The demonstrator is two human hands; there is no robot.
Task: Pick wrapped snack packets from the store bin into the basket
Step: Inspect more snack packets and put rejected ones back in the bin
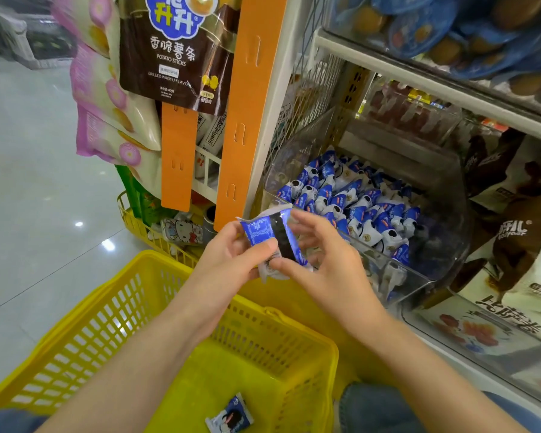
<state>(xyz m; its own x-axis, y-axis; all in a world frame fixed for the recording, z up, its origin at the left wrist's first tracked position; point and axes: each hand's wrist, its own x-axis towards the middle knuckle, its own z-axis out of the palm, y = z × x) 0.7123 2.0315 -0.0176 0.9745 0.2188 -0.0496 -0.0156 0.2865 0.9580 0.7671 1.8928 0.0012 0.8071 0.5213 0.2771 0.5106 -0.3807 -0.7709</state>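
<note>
blue-jeaned knee (375, 407) at the lower edge, beside the yellow basket (107, 323). basket stands on the floor directly below the arms; one blue-and-white loose packet (230, 415) lies flat on its bottom, near the closest wall. both hands are raised above the basket's far rim and are together on one item. left hand (231, 254) pinches the held packet (272, 235), thumb across the front face, fingers behind. right hand (322, 254) has its thumb on the packet's lower edge and its fingers loosely spread behind the wrapper, so the packet is clamped from both sides. held packet is blue with a dark band and white crimped ends; crumpled white wrapper shows under the thumbs, and whether it is a second packet cannot be told. just beyond the right hand, a clear plastic bin (403, 273) on the low shelf, about half full of matching binned packets (356, 207) heaped loosely. right of the bin, brown-and-white bags (519, 239) stand upright. left of the bin, an orange strip (250, 104) runs up the shelf post; beside it hangs a brown potato sticks bag (175, 51), with pink-and-cream bags (107, 104) further left. a second yellow basket (138, 223) sits behind the first. top shelf holds blurred blue packages (450, 26).
</note>
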